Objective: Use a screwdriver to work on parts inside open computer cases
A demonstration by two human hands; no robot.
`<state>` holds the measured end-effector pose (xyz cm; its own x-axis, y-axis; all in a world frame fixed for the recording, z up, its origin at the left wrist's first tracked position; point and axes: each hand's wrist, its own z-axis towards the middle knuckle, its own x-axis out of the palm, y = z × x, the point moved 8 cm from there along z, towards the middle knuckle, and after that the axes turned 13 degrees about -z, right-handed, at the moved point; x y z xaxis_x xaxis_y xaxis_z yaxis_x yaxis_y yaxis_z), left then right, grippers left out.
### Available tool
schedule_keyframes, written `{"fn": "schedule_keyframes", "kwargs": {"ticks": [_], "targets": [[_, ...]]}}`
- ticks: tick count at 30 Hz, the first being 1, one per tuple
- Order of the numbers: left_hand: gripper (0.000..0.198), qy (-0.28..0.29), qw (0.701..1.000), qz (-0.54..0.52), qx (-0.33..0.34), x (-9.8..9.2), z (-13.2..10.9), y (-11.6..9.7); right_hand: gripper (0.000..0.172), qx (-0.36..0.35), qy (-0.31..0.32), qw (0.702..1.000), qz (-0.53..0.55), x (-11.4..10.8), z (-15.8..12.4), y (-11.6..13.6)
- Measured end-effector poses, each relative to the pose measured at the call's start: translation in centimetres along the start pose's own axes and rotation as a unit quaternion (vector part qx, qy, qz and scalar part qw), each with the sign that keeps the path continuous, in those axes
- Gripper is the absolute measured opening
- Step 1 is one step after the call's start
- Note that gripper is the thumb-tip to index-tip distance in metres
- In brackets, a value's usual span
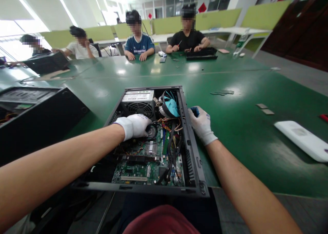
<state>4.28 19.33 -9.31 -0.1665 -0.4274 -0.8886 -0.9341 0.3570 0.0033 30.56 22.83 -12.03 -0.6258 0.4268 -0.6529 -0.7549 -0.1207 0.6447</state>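
Note:
An open computer case (192, 159) lies on its side in front of me, its near end over the table's front edge. Inside are a green motherboard (138, 170), a power supply (138, 96) and a round cooler with a blue fan (171, 104). My left hand (137, 125), in a white glove, reaches in over the board below the power supply. Its fingers are bent down beside a loop of black cable (154, 133); their tips are hidden. My right hand (201, 123), also gloved, is curled against the outside of the right wall. What it grips, if anything, is hidden.
Another black case (43, 124) stands at left. To the right lie thin metal strips (222, 92), small flat pieces (265, 108) and a white device (302, 140) on the green table (243, 124). Several people sit opposite; one holds a screwdriver (179, 42).

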Motion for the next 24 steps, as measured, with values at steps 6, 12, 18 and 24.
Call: {"fn": "schedule_keyframes", "kwargs": {"ticks": [6,12,18,24], "targets": [[0.049,0.013,1.000,0.013,-0.002,0.6,0.7,-0.8,0.036,0.001,-0.002,1.000,-0.004,-0.2,-0.1,0.0],[0.044,0.012,1.000,0.027,-0.003,0.3,0.5,-1.3,0.035,-0.004,-0.002,1.000,-0.007,-0.3,0.0,0.1],[0.047,0.011,1.000,0.028,-0.006,0.5,0.7,-0.9,0.033,-0.008,-0.008,1.000,-0.004,-0.2,-0.1,0.1],[0.048,0.010,1.000,0.027,-0.007,0.8,1.1,-0.2,0.034,-0.012,-0.010,1.000,-0.005,-0.2,0.0,0.0]]}}
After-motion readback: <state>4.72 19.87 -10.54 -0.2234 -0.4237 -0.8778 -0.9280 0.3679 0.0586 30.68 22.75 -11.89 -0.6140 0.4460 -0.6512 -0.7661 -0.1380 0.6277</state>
